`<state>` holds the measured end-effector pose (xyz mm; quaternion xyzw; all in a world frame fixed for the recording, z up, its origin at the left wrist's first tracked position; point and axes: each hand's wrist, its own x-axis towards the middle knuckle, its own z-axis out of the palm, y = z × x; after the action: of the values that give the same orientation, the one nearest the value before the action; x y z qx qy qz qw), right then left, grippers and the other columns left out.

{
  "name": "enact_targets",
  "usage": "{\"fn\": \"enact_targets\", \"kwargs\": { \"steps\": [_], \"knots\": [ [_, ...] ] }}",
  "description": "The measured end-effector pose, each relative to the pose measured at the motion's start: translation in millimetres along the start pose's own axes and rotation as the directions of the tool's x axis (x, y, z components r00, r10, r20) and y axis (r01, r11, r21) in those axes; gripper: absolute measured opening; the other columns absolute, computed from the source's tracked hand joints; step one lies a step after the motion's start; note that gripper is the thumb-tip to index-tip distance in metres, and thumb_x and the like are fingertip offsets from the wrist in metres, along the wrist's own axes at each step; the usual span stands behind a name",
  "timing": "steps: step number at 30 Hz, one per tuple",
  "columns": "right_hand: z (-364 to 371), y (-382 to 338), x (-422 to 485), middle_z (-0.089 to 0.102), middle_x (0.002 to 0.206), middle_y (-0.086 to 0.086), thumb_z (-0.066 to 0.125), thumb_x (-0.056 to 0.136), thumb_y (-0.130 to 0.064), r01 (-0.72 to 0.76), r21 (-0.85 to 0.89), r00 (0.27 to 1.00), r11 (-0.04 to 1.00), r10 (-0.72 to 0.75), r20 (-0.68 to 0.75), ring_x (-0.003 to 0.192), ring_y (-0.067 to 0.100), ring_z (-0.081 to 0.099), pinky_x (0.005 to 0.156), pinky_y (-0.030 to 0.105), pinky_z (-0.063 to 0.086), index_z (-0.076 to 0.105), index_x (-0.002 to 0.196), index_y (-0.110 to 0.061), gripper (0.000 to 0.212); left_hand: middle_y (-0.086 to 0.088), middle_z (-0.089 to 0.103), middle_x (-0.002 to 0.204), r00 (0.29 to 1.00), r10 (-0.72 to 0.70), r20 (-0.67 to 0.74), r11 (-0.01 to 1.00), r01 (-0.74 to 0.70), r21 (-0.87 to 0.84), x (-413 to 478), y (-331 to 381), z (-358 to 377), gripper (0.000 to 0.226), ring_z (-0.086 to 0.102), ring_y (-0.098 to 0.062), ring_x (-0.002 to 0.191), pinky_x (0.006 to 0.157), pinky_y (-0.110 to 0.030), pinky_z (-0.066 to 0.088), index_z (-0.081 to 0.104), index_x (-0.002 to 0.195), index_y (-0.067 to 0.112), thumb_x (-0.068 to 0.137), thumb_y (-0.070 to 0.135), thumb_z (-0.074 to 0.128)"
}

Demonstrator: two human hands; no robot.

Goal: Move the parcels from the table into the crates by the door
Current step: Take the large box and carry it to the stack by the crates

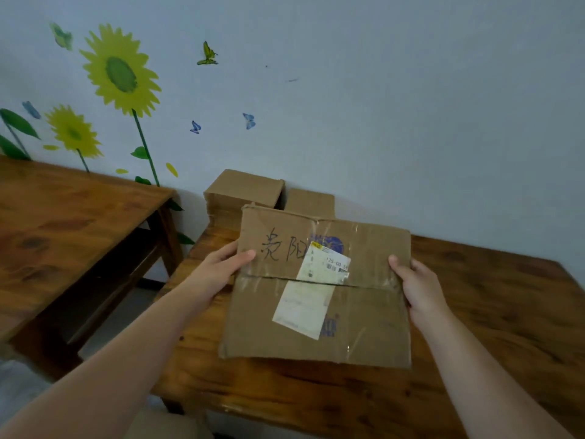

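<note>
Head view looks down on a wooden worktop that stands against a pale wall, with a second wooden table to its left. On the worktop the biggest thing is a flat cardboard parcel, which both hands grip at its far end, one on each side edge; I think this two-sided hold is chosen because the parcel is wide and thin and would bend or swing from one hand. Its near edge seems raised a little over the worktop (a shadow lies under it), though I cannot tell if the far edge is lifted too.

Behind it two smaller boxes wait against the wall, probably later parcels. No crates or door can be seen.

Left hand is closed on the left edge, thumb on top near the handwriting. Right hand is closed on the right edge, thumb on top; the other fingers are hidden beneath.
</note>
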<state>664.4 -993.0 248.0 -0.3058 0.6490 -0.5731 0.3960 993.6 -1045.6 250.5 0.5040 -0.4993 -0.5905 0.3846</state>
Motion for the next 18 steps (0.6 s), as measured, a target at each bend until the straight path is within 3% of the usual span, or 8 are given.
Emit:
{"fn": "enact_targets", "kwargs": {
  "steps": [3,6,9,13,16,18],
  "knots": [
    [-35,-2,-7,0.075,0.08,-0.001,0.068,0.085,-0.021,-0.038,0.041,0.999,0.998,0.038,0.009,0.074,0.02,0.072,0.063,0.033,0.053,0.067,0.096,-0.02,0.011,0.017,0.072,0.091,1.0,0.009,0.028,1.0,-0.009,0.01,-2,5,28,0.011,0.069,-0.004,0.078,0.058,-0.022,0.051,0.068,0.09,0.049,0.086,0.04,0.062],
    [-84,-3,-19,0.075,0.082,0.001,0.064,0.084,-0.011,-0.058,0.035,0.997,0.998,0.056,0.049,0.08,0.023,0.071,0.066,0.038,0.052,0.066,0.1,-0.022,0.02,0.015,0.073,0.088,0.998,0.033,0.049,0.999,-0.034,0.024,-7,10,66,0.01,0.069,-0.006,0.075,0.057,-0.023,0.051,0.066,0.095,0.044,0.087,0.039,0.061],
    [-144,-1,-36,0.075,0.089,-0.001,0.063,0.087,-0.017,-0.054,0.019,0.997,0.998,0.053,0.064,0.084,0.022,0.071,0.072,0.043,0.054,0.062,0.099,-0.032,0.019,0.013,0.073,0.088,0.992,0.057,0.113,0.998,-0.061,0.033,-20,12,121,0.01,0.07,-0.007,0.076,0.057,-0.024,0.052,0.068,0.093,0.041,0.089,0.037,0.059],
    [-236,7,-63,0.068,0.104,-0.002,0.063,0.089,-0.028,-0.033,-0.039,0.998,0.999,0.03,-0.052,0.095,0.021,0.065,0.081,0.046,0.053,0.057,0.108,-0.034,0.02,0.012,0.073,0.091,0.972,0.076,0.223,0.995,-0.088,0.045,-48,8,210,0.011,0.07,-0.009,0.08,0.066,-0.028,0.053,0.067,0.095,0.042,0.088,0.038,0.059],
    [-311,15,-86,0.063,0.11,0.004,0.064,0.088,-0.031,-0.033,-0.044,0.979,0.998,0.024,-0.202,0.098,0.025,0.062,0.088,0.05,0.051,0.049,0.123,-0.017,0.04,0.007,0.071,0.101,0.945,0.078,0.317,0.993,-0.104,0.064,-71,5,284,0.05,0.068,-0.016,0.091,0.079,-0.037,0.054,0.058,0.114,0.033,0.069,0.049,0.071],
    [-356,17,-103,0.062,0.111,0.005,0.064,0.088,-0.032,-0.033,-0.027,0.963,0.999,0.025,-0.267,0.1,0.025,0.061,0.091,0.053,0.049,0.048,0.122,-0.018,0.04,0.009,0.065,0.106,0.93,0.069,0.36,0.99,-0.109,0.092,-85,2,333,0.073,0.064,-0.016,0.095,0.081,-0.04,0.053,0.05,0.117,0.034,0.051,0.05,0.078]
  ]
}}
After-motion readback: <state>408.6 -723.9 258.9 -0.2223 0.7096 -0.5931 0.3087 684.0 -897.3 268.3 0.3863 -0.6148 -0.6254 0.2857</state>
